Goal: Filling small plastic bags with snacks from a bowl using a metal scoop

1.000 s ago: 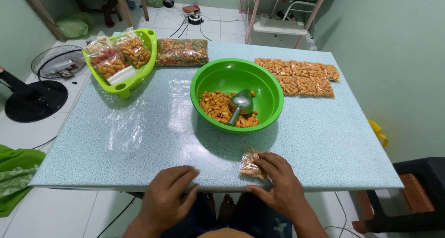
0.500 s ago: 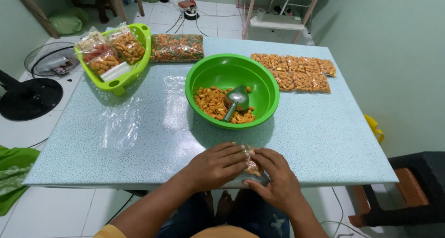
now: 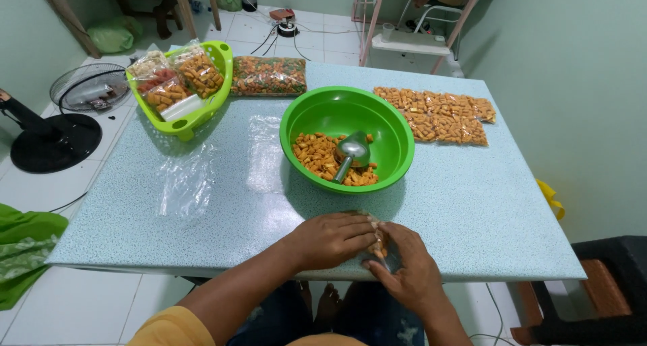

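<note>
Both hands meet at the table's near edge over a small clear bag of orange snacks. My left hand covers the bag from the left and my right hand grips it from the right; most of the bag is hidden between them. Just beyond stands a green round bowl with orange snacks and a metal scoop lying in it.
A speckled light-blue table carries empty clear bags, a lime basket of snack packs, a flat pack of mixed snacks and rows of filled orange packs. A floor fan stands left, a dark stool right.
My left hand moved from the table edge rightward onto the small bag, joining my right hand, which has shifted slightly with the bag.
</note>
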